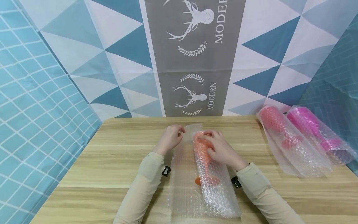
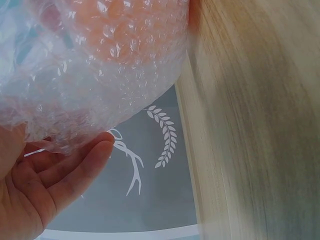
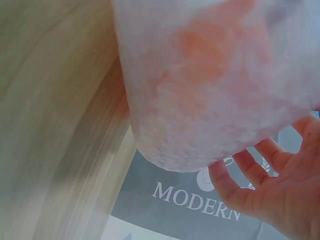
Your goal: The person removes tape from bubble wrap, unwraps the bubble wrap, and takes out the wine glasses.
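An orange goblet (image 1: 203, 152) lies on its side, partly rolled in bubble wrap (image 1: 221, 199); its foot shows through near the front. The flat part of the sheet spreads left of the roll. At the sheet's far left corner, my left hand (image 1: 172, 137) pinches the wrap between thumb and curled fingers, as the left wrist view shows with the wrap edge (image 2: 65, 135). My right hand (image 1: 221, 147) rests over the upper part of the rolled goblet, fingers across its cup. In the right wrist view, the right fingers (image 3: 245, 175) touch the roll's edge, loosely bent and spread.
Two more wrapped goblets, one red (image 1: 274, 121) and one magenta (image 1: 307, 124), lie side by side at the right end of the wooden table (image 1: 112, 161). A patterned cloth backdrop (image 1: 128, 62) rises along the table's back edge, with blue sheeting (image 1: 36, 93) at the left.
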Motion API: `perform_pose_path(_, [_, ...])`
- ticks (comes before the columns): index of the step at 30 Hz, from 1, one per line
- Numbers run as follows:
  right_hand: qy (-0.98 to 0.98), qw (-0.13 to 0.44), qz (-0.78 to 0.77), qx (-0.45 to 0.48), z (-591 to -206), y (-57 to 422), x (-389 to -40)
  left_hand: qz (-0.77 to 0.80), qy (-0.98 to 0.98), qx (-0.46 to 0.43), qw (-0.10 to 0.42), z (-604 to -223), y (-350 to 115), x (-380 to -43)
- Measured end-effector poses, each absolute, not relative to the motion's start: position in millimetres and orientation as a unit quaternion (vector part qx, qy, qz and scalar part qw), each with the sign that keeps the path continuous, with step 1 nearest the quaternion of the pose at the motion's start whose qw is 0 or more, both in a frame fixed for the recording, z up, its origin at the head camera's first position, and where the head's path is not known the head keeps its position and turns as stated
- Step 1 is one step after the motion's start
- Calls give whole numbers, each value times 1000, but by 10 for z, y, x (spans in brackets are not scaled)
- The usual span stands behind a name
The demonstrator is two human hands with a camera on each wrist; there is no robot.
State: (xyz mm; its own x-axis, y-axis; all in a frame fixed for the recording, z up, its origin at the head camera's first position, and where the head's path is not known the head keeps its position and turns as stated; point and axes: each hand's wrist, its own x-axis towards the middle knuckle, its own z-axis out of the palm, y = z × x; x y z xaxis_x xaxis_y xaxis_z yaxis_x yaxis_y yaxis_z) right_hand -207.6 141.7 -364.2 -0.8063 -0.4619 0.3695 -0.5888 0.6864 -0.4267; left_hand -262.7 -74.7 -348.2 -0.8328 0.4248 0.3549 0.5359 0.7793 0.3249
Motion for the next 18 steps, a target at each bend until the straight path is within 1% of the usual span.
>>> perform_pose_path(12, [-917,114,276,263,-3627,1399,-2044,-212,-930,-262,144,-3476,-757,-2626])
perform_pose_path(18, [-923,114,263,255,-3629,1403,-2044,-218,-930,-261,142,-3472,-757,-2623])
